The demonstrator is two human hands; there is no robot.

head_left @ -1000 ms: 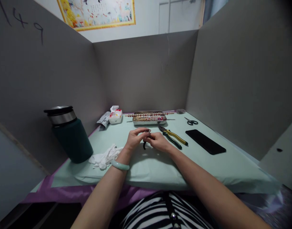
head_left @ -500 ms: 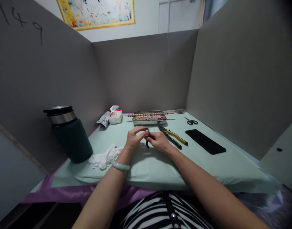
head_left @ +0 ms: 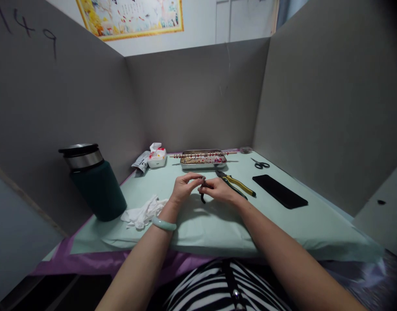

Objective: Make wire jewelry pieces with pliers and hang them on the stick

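Note:
Over the middle of the table, my two hands meet at the fingertips. My left hand [head_left: 184, 186], a pale green bangle [head_left: 164, 224] on its wrist, pinches a small shiny piece [head_left: 203, 178] between thumb and fingers; its kind is too small to make out. Closed around a small tool with a curved black handle [head_left: 203, 198] is my right hand [head_left: 217, 189]. Most of that tool is hidden by the fingers, and its tip is up against the shiny piece. Just right of my right hand lies a pair of pliers [head_left: 239, 183] with yellow and green handles.
A metal tray [head_left: 203, 166] of beads stands at the back, with a beaded stick [head_left: 231, 153] across it. Scissors [head_left: 261, 164] and a black phone-like slab [head_left: 279, 191] lie right. Left are a green flask [head_left: 99, 190], crumpled tissue [head_left: 143, 214] and a tissue pack [head_left: 157, 157]. Grey partitions [head_left: 198, 103] enclose the table.
My right hand has turned slightly and shifted a little right, and the black handle has moved with it. My left hand keeps its pinch almost in place.

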